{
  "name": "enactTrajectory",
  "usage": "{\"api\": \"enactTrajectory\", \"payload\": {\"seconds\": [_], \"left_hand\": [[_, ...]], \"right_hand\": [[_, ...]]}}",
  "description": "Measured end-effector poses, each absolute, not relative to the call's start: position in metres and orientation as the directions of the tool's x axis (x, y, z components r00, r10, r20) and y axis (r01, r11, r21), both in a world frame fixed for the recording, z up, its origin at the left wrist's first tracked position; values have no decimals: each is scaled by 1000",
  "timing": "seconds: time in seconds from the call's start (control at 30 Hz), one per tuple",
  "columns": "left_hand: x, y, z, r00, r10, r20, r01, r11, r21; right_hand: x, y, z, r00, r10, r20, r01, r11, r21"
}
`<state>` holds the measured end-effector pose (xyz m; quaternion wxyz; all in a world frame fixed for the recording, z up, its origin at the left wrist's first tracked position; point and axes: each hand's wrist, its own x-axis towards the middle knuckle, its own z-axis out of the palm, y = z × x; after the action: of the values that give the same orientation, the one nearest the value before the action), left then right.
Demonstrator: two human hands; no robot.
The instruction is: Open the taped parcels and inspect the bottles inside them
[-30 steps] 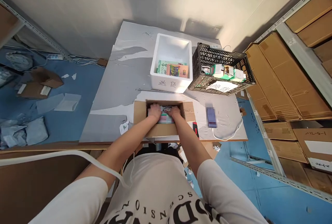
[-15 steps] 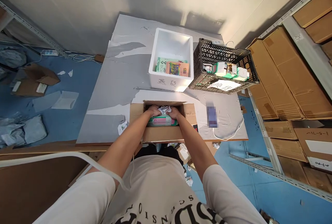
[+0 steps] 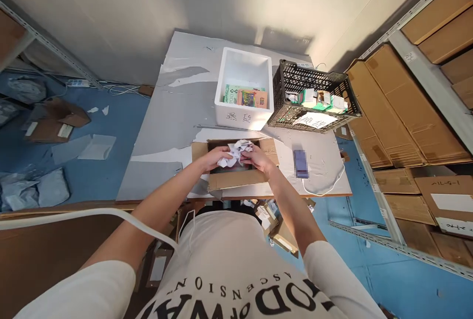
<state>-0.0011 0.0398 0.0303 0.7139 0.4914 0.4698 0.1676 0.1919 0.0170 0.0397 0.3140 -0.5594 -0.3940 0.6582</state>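
Crumpled white paper (image 3: 236, 152) is held between my two hands, just above an open cardboard box (image 3: 238, 179). My left hand (image 3: 218, 157) grips the paper's left side, and my right hand (image 3: 257, 158) pinches it from the right. The box stands at the table's front edge with its flaps folded outward. Hands and paper cover most of its inside, so I cannot make out its contents.
Behind the box stand a white foam bin (image 3: 242, 117) with colourful booklets and a black plastic crate (image 3: 314, 97) of small cartons. A phone (image 3: 300, 163) on a white cable lies right on the table (image 3: 148, 171). Shelving with cardboard boxes (image 3: 417, 112) rises at right.
My hands have come up out of the box, lifting the crumpled paper with them. The green and pink package seen inside before is now hidden.
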Motion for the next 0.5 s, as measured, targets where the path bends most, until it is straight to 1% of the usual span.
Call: {"api": "enactTrajectory", "payload": {"seconds": [0.03, 0.1, 0.2, 0.3, 0.4, 0.47, 0.5], "left_hand": [[-7, 34, 38, 543, 671, -505, 116, 536, 836], [-22, 20, 51, 592, 641, -488, -9, 611, 792], [-47, -5, 66, 548, 681, -485, -89, 624, 776], [-81, -28, 73, 379, 762, -525, -167, 614, 771], [-125, -40, 73, 151, 810, -567, -304, 584, 753], [-156, -45, 67, 25, 816, -578, -373, 544, 752], [-170, -46, 61, -19, 811, -585, -394, 532, 750]], "right_hand": [[192, 12, 48, -214, 845, -491, -50, -511, -858], [188, 2, 65, -264, 851, -454, -139, -499, -855], [165, -9, 84, -312, 862, -401, -147, -460, -875], [121, -6, 93, -366, 866, -340, -85, -395, -915], [60, 11, 87, -447, 864, -231, 6, -255, -967], [19, 23, 76, -484, 853, -197, 132, -151, -980], [1, 28, 68, -493, 844, -214, 228, -113, -967]]}}
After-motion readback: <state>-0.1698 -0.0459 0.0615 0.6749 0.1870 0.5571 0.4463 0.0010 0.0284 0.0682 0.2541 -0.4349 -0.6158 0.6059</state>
